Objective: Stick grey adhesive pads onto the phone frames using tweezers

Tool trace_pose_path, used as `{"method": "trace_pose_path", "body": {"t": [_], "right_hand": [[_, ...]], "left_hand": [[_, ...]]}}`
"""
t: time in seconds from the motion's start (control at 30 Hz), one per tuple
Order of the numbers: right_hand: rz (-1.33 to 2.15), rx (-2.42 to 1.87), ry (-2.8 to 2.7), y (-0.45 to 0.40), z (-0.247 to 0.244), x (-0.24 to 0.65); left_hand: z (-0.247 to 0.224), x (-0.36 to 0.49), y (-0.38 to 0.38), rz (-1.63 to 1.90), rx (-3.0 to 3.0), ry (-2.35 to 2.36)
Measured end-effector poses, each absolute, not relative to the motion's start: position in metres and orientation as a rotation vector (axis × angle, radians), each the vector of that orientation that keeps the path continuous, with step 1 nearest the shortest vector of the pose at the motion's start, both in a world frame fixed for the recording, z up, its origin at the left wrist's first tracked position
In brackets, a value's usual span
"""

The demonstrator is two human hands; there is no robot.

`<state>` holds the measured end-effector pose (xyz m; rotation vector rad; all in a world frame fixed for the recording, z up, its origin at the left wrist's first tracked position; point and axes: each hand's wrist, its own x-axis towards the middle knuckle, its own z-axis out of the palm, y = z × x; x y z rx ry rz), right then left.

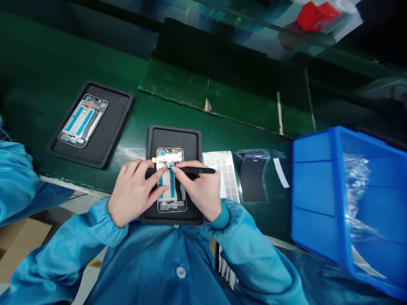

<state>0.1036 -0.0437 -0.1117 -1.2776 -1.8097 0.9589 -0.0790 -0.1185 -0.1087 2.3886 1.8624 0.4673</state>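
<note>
An opened phone (164,182) with blue strips and a bare circuit area lies upright in a black tray (176,134) in front of me. My left hand (135,186) rests over the phone's left side, fingers apart, its index fingertip touching the phone below the circuit board. In my right hand (202,186) is a black pen-like tool (199,170), pinched between thumb and fingers, its tip at the middle of the phone close to my left fingertip. The exact tip is too small to make out.
A second opened phone (83,120) lies in another black tray (119,110) at the left. Right of my hands are a sheet of square stickers (228,167), a dark film sheet (254,178), a white strip (281,173) and a blue bin (314,190). Another person's sleeve (15,178) shows left.
</note>
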Motion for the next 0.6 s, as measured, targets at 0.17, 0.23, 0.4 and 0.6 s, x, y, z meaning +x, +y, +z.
{"method": "trace_pose_path", "body": {"t": [0.17,0.23,0.4,0.6], "right_hand": [[0.94,-1.254,-1.824,-0.0431,-0.1122,0.1034],[0.934,-1.247,-1.826,-0.043,-0.1123,0.1032],[0.934,-1.237,-1.814,-0.0429,-0.1131,0.1034],[0.928,-1.233,-1.823,-0.0425,-0.1141,0.1033]], "left_hand": [[-0.1101,-0.0807,-0.118,0.476,2.391,1.844],[-0.1109,-0.0813,-0.1175,0.483,2.385,1.838],[-0.1117,-0.0815,-0.1168,0.497,2.376,1.838],[-0.1091,-0.0824,-0.116,0.525,2.378,1.851]]}}
